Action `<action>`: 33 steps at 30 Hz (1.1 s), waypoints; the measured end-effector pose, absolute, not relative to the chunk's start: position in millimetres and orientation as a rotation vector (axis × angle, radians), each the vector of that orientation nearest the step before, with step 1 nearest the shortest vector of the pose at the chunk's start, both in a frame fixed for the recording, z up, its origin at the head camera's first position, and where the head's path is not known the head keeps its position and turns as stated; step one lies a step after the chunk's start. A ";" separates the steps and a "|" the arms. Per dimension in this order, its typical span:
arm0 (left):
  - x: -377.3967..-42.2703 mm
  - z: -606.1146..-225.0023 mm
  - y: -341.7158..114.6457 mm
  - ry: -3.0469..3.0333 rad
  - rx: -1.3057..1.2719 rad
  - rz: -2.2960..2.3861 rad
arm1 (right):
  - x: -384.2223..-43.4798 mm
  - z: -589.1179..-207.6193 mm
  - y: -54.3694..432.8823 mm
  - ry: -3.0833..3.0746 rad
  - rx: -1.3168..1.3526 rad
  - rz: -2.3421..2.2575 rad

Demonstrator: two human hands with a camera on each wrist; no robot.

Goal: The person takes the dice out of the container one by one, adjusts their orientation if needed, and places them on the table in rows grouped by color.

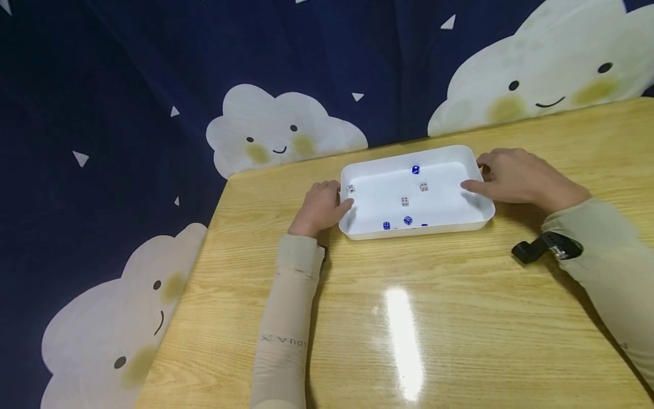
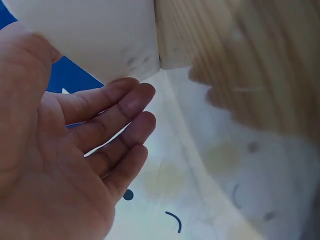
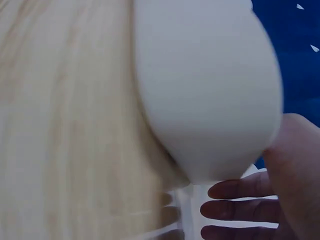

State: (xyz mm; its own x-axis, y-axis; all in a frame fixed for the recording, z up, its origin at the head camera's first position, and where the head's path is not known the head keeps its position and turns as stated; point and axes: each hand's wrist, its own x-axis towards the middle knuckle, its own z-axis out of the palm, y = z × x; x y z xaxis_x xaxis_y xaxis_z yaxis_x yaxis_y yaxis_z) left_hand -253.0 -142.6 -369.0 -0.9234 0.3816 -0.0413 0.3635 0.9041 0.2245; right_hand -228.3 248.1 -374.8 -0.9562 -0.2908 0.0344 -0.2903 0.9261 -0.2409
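While the tray [image 1: 440, 202] lies lengthwise left to right, left hand [image 1: 321, 208] and right hand [image 1: 517, 178], fingers loosely extended, pinch opposite ends.

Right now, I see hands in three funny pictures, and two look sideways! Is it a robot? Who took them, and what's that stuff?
No robot here, just a person's two bare hands. The wide picture comes from a camera on their head, looking down. The two close ones come from a camera on each wrist, so things look big and tipped.

The left hand and right hand hold a white tray by its two ends, thumbs over the rim. The tray is on the wooden table or just above it; I can't tell which. Inside are blue dice and white dice, some partly hidden by the near wall. Behind hangs dark blue cloth with smiling clouds.
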 end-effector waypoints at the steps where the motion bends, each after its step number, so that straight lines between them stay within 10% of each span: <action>1: -252.4 -368.7 -141.8 2.981 0.576 0.307 | -228.0 -375.1 247.4 3.079 -0.461 -0.371; 33: -245.8 -368.6 -129.4 2.903 0.537 0.160 | -224.2 -374.4 247.2 3.014 -0.504 -0.242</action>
State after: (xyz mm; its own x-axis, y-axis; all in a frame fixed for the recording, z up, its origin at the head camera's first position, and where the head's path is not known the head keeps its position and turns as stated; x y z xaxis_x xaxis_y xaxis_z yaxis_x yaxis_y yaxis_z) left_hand -245.8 -129.4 -368.6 -0.9176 0.3635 -0.1607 0.3437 0.9288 0.1388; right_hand -224.2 247.2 -374.4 -0.9430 -0.3292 -0.0492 -0.3172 0.9335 -0.1674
